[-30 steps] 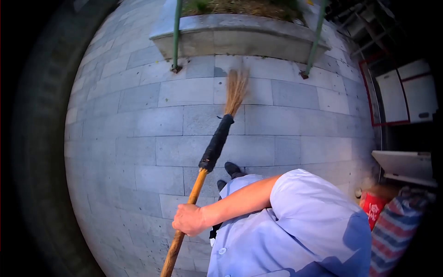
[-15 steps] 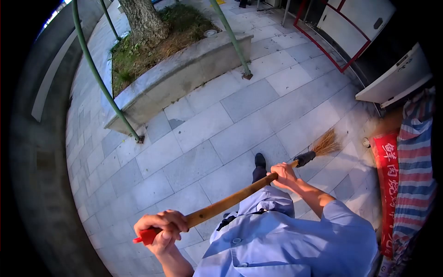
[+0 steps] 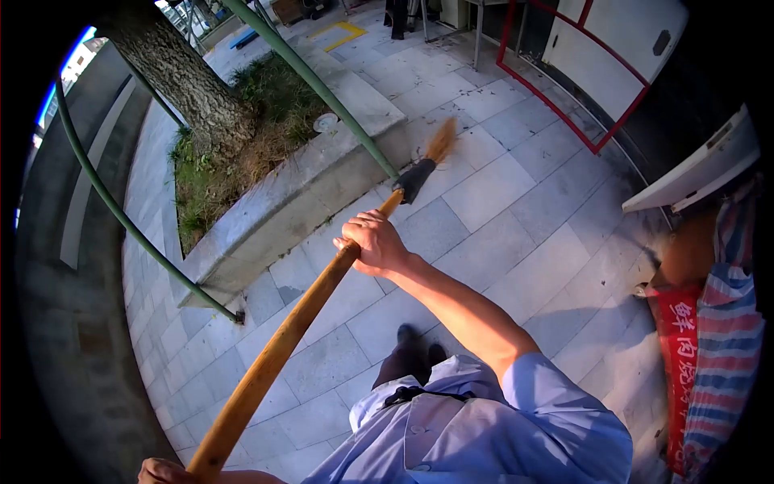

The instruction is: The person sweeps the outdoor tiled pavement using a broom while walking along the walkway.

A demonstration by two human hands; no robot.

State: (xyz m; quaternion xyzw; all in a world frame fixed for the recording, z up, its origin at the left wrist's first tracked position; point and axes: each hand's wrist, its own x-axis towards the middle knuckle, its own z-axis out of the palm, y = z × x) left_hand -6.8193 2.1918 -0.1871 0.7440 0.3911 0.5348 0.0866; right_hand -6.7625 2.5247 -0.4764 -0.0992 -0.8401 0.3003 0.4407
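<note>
Right hand (image 3: 375,242) wraps its fingers round the broom (image 3: 306,305) nearer the bristles, left hand (image 3: 165,471) clasps higher up: stiff, fairly light-looking wood, surest gripped wide apart!

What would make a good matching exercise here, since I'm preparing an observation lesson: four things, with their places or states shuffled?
Things
1. Bare right hand
2. Bare left hand
3. Red banner with white characters
4. Rough-barked brown tree trunk

Places or states
A. Rising from the grey stone planter
B. Wrapped around the yellow-brown wooden broom handle, nearer the tan bristles
C. Beside the red, white and blue striped cloth
D. Lower left, partly cut off

Pairs: 1-B, 2-D, 3-C, 4-A.
</note>
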